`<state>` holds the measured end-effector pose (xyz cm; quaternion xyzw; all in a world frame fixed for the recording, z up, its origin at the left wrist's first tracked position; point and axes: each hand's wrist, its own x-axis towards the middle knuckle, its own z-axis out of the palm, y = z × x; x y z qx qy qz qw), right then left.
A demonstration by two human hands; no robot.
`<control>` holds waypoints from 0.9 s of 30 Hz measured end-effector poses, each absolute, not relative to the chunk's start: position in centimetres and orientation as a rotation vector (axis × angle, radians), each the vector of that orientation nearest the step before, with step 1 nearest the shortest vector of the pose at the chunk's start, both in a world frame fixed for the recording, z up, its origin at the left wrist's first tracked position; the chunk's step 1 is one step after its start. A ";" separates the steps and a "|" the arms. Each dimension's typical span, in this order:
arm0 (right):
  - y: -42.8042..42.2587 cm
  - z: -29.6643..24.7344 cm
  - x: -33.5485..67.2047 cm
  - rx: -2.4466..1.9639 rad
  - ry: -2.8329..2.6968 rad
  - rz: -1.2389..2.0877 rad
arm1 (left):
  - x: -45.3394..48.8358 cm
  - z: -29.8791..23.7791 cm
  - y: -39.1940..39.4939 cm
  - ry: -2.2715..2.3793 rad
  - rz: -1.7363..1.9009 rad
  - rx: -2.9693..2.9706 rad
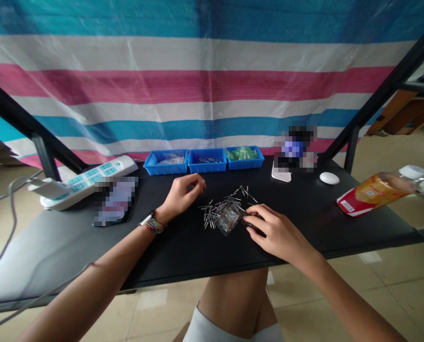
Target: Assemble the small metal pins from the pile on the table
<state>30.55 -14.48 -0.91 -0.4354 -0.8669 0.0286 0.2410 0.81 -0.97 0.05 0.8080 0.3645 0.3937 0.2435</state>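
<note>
A loose heap of small metal pins (223,207) lies in the middle of the black table (183,247). A small clear plastic bag (229,219) rests on the heap's near edge. My left hand (182,194) hovers left of the heap, fingers curled with thumb and forefinger pinched; what they pinch is too small to see. My right hand (276,232) rests on the table right of the heap, fingers bent over a small dark object (250,221) beside the bag.
Three blue bins (204,160) line the table's back edge. A white power strip (87,180) and a dark pouch (114,199) lie at left. A white puck (329,178) and an orange-labelled bottle (375,191) sit at right. A striped tarp hangs behind.
</note>
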 end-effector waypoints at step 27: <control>2.0 0.2 23.4 -0.842 -1.416 1.346 | 1.2 -0.6 -0.5 0.803 1.338 2.414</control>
